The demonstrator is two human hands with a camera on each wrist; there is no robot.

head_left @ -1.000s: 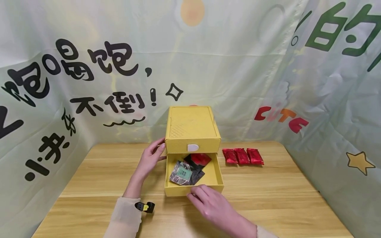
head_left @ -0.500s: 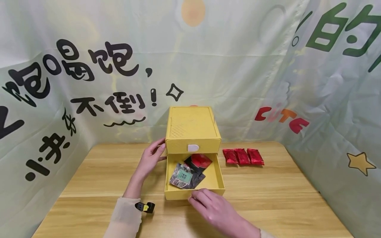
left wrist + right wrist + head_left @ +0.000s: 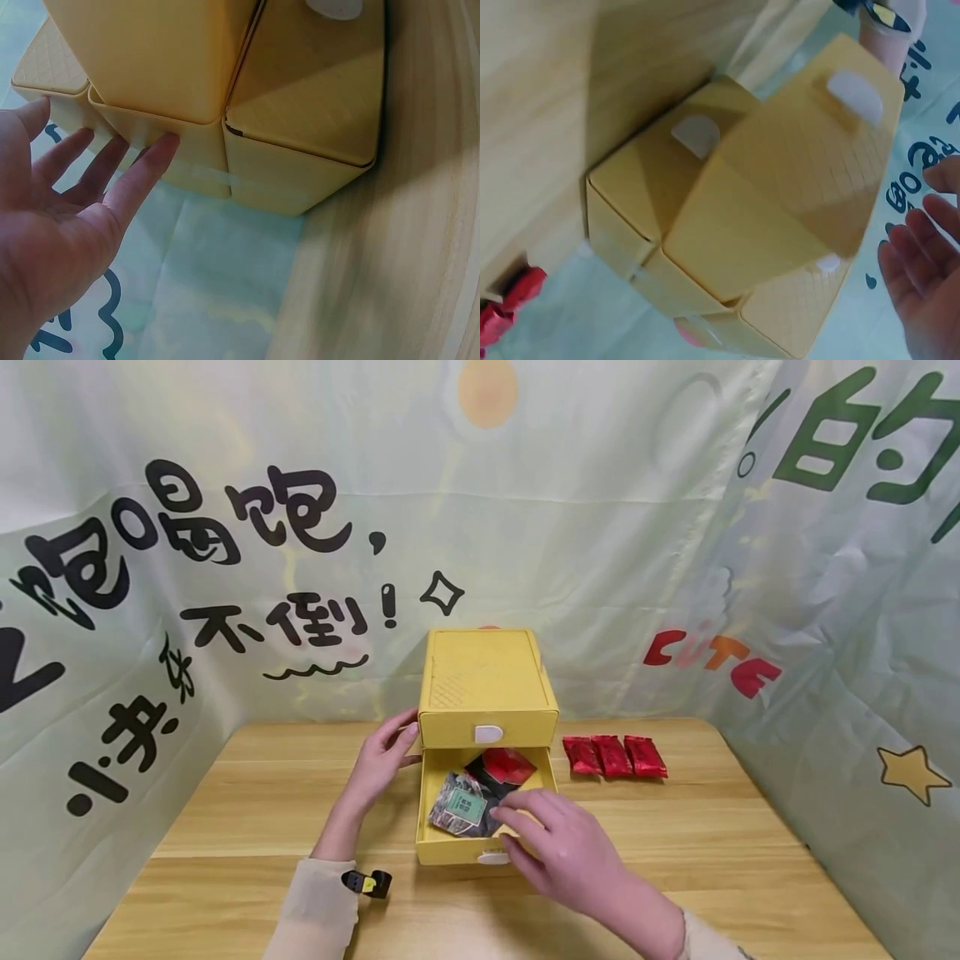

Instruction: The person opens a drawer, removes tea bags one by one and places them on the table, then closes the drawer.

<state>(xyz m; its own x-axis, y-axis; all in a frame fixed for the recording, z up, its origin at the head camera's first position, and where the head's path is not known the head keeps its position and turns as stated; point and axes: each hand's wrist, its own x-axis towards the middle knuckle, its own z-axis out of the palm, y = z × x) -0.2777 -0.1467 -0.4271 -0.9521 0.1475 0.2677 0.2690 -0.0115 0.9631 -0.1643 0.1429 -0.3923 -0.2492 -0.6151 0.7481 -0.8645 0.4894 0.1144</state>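
A yellow drawer cabinet (image 3: 483, 672) stands on the table, its upper drawer closed. Below that, a yellow drawer (image 3: 450, 853) is pulled out toward me; its white tab shows at the front. Inside lie a grey patterned packet with a green label (image 3: 457, 806) and a black-and-red packet (image 3: 508, 767), overlapping. My left hand (image 3: 377, 767) rests its fingertips on the cabinet's left side, fingers spread in the left wrist view. My right hand (image 3: 572, 853) hovers over the drawer's front right corner with loosely extended fingers. The right wrist view shows this hand (image 3: 930, 262) holding nothing.
Three shiny red packets (image 3: 615, 756) lie in a row right of the cabinet. The wooden table (image 3: 262, 810) is bordered at the back and sides by a printed cloth (image 3: 585, 552). A small black-and-yellow device (image 3: 367, 883) sits at my left wrist.
The drawer has slid a little farther out toward me. My right hand has let go of its front and risen over the drawer's right corner. The left hand has stayed put.
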